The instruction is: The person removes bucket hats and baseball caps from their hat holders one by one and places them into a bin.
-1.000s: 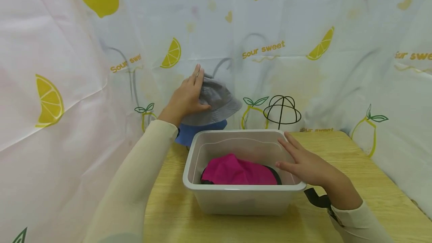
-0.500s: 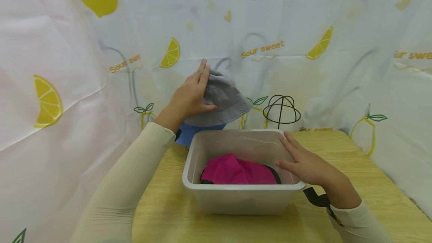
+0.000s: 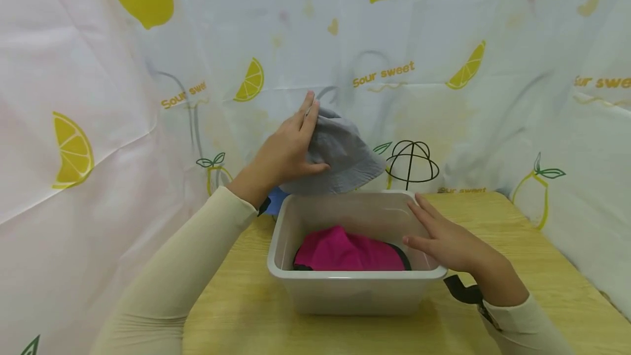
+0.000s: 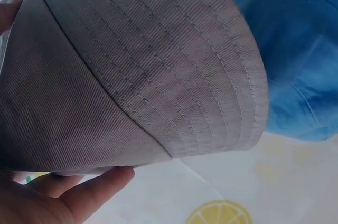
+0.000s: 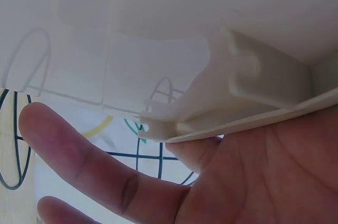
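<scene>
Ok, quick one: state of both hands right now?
Left hand: holding the gray bucket hat.
Right hand: open, at the right side of the bin.

1. Your head camera looks forward and down over the desk [image 3: 246,311], farthest back of the three.
2. Your left wrist camera looks closely at the gray hat [image 4: 132,71], upper left; the head view shares it mid-frame.
3. Your right wrist camera looks closely at the bin [image 3: 355,296], upper frame; the head view shares it, lower centre.
</scene>
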